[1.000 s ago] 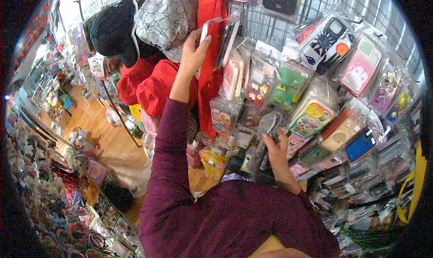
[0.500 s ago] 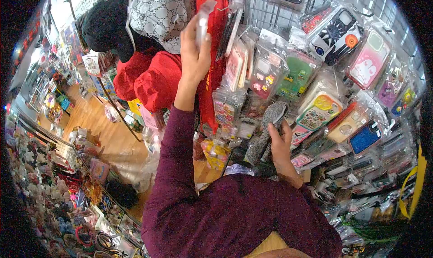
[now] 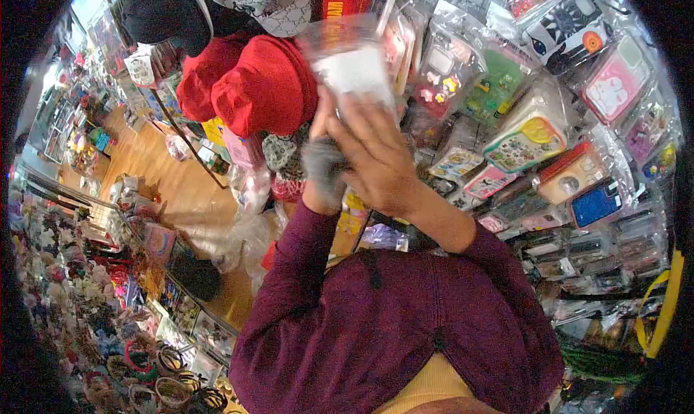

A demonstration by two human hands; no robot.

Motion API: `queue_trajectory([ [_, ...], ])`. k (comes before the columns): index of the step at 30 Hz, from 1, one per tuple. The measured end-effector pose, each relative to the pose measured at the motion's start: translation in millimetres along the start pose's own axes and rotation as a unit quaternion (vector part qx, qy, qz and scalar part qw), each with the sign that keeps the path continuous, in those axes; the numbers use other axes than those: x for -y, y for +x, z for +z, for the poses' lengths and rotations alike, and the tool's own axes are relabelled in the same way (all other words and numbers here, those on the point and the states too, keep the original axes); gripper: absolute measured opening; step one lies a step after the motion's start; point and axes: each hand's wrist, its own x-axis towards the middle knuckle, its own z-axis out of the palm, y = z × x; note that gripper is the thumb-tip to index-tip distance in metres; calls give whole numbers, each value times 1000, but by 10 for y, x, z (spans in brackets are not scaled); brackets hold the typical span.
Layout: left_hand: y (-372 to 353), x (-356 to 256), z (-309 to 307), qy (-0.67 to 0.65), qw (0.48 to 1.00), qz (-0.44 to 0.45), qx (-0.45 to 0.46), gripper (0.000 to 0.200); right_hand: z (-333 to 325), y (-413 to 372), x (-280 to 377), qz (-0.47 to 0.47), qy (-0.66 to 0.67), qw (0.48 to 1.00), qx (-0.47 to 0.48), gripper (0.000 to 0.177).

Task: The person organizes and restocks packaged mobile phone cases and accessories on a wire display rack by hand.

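A clear plastic packet with a white insert (image 3: 354,70), blurred, is upright in front of the red cloth. My left hand (image 3: 322,121) is closed at its lower edge, largely hidden behind my right hand. My right hand (image 3: 379,154) crosses over it, back towards the camera, with long fingers laid over the packet's lower part. A grey fuzzy cloth (image 3: 323,164), smeared by motion, is at the thumb side of my right hand and covers part of my left wrist. How the right thumb grips it is hidden.
Red hats (image 3: 264,85), a black cap (image 3: 166,16) and a patterned cap (image 3: 264,2) hang at upper left. Packaged phone cases (image 3: 528,143) hang on a wire rack at right. Hair accessories (image 3: 94,298) crowd the lower left, beside a wooden floor (image 3: 202,219).
My left hand has come down with the packet. My right hand has moved up and left with the grey cloth, and the two hands now overlap. The view has shifted slightly.
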Motion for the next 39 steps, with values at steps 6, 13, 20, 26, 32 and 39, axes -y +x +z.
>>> queue_trajectory([
  [6, -322, 167, -93, 96, 995, 28, 6, 61, 77, 138, -40, -1, -3, 1000, 2, 50],
  [13, -515, 460, -9, 125, 985, -122, 5, 57, -57, 556, -746, 59, -57, 986, -145, 21],
  [20, -576, 341, -181, 148, 985, -42, 83, 44, -411, 358, -1238, 255, 141, 901, -323, 16],
  [26, -435, 501, 24, 206, 978, -12, -25, 36, -93, 65, -347, 232, 314, 899, -197, 33],
  [32, -230, 568, 141, 95, 993, 53, -52, 34, -275, -142, -20, 24, 177, 982, -54, 40],
  [39, -164, 615, 312, 44, 999, 5, -10, 33, -501, -266, -17, -10, 9, 997, -76, 34],
])
